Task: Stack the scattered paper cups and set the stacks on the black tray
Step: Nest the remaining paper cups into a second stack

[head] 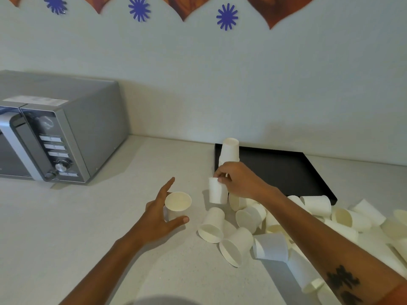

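1. Left hand curls wide around an upright cup, barely touching it.
2. Right hand pinches an upside-down cup.
3. At 1 o'clock, a stack stands on the black tray.
4. Loose cups lie at 4 o'clock.

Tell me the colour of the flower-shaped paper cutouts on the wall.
The flower-shaped paper cutouts are blue-violet, shown clearly in the head view.

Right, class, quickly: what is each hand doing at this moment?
Left hand: open round an upright cup on the counter, thumb and fingers spread.
Right hand: pinching an upside-down cup above the pile.
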`<move>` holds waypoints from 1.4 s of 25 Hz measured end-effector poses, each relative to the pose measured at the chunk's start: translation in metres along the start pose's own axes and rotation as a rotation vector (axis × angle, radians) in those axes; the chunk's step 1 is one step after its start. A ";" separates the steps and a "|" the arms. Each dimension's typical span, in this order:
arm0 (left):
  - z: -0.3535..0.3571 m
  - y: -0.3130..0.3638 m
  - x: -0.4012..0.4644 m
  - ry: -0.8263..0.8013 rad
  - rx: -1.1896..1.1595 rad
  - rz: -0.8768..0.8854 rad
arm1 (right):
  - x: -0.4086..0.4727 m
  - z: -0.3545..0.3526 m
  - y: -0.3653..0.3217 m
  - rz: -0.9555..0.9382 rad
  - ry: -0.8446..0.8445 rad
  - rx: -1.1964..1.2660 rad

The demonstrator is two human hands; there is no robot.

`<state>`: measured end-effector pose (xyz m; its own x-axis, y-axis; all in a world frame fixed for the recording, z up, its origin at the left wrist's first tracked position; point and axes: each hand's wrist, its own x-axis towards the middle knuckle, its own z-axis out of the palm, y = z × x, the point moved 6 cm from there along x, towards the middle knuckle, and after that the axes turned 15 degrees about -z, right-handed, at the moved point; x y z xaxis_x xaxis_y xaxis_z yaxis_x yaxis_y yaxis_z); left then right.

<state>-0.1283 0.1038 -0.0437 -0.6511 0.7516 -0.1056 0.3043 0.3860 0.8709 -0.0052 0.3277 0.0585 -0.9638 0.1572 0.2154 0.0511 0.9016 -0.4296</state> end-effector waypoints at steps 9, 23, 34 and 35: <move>0.000 0.039 -0.056 -0.005 -0.021 0.107 | -0.061 -0.026 -0.117 -0.179 0.374 0.155; -0.012 0.012 -0.127 0.004 -0.124 0.065 | -0.095 0.036 -0.150 -0.324 0.272 0.069; -0.020 -0.039 -0.133 -0.056 -0.113 -0.052 | -0.062 0.072 -0.086 -0.085 -0.047 -0.633; -0.022 -0.040 -0.132 -0.064 -0.105 -0.050 | -0.059 0.069 -0.088 -0.096 0.004 -0.625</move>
<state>-0.0698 -0.0222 -0.0543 -0.6173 0.7665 -0.1774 0.1962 0.3683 0.9088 0.0289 0.2112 0.0234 -0.9707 0.0648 0.2313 0.1093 0.9767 0.1850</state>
